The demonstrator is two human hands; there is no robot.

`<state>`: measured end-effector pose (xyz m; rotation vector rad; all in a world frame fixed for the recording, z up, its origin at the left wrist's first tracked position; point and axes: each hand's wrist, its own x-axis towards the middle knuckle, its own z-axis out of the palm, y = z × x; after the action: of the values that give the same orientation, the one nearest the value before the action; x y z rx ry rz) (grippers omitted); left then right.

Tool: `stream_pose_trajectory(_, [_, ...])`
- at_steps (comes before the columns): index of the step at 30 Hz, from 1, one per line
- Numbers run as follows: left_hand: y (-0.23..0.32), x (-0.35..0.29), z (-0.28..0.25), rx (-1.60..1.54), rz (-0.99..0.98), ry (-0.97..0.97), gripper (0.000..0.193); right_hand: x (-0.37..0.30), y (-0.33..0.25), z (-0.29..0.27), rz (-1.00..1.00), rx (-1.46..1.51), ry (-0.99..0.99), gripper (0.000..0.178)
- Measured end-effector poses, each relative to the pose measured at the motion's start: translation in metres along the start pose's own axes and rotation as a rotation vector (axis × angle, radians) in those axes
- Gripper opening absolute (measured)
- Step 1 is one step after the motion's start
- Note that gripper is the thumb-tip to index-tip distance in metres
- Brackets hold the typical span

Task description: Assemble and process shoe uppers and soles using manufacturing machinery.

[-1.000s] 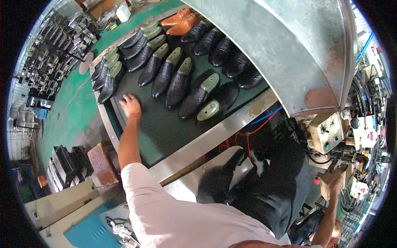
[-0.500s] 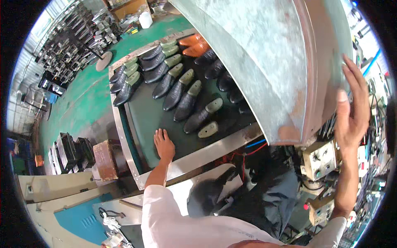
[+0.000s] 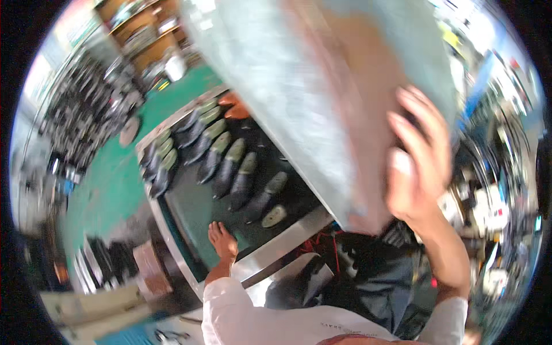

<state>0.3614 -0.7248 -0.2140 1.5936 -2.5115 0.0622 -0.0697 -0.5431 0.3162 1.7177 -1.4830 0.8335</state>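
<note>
My left hand [image 3: 223, 240] rests palm down with its fingers stretched on the dark belt [image 3: 190, 215], close to the near metal rim. Against the brownish side of a large sheet-metal hood [image 3: 270, 69] lies my right hand [image 3: 422, 155], fingers apart, not wrapped round it. Rows of black shoes [image 3: 240, 185] with greenish shoe lasts in them stand on the belt, ahead of my left hand. A greenish last top [image 3: 275, 217] shows nearest the hood. Part of an orange-brown pair [image 3: 234, 108] shows at the far end; the hood hides the shoes to the right.
A metal frame [image 3: 282, 246] edges the belt. Beyond lies the green floor [image 3: 109, 184], with crowded dark racks [image 3: 80, 103] and wooden shelves [image 3: 138, 29]. A brown box [image 3: 152, 267] stands at the left. Cables and machine parts [image 3: 489, 213] crowd the right side.
The view has swung and blurred. My right hand and the hood sit lower and further left in the picture, and the hood covers more shoes. My left hand stays flat on the belt.
</note>
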Motion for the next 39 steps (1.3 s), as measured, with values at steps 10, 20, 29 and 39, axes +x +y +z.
stream_pose_trajectory(10, [-0.014, 0.022, -0.019, 0.524, 0.313, -0.096, 0.044, -0.238, -0.047, -0.124, 0.311, 0.132, -0.029, 0.033])
stream_pose_trajectory(20, [0.416, -0.091, -0.208, -0.443, 1.179, -0.333, 0.016, -0.673, -0.16, -0.345, 1.821, -0.5, -0.601, 0.059])
stream_pose_trajectory(29, [0.878, 0.147, -0.434, -0.035, 1.282, 0.679, 0.021, -0.688, -0.153, -0.34, 1.864, -0.49, -0.336, 0.065])
stream_pose_trajectory(39, [1.055, 0.28, -0.46, 0.357, 0.73, 0.546, 0.062, -0.685, -0.113, -0.354, 2.015, -0.494, -0.25, 0.065])
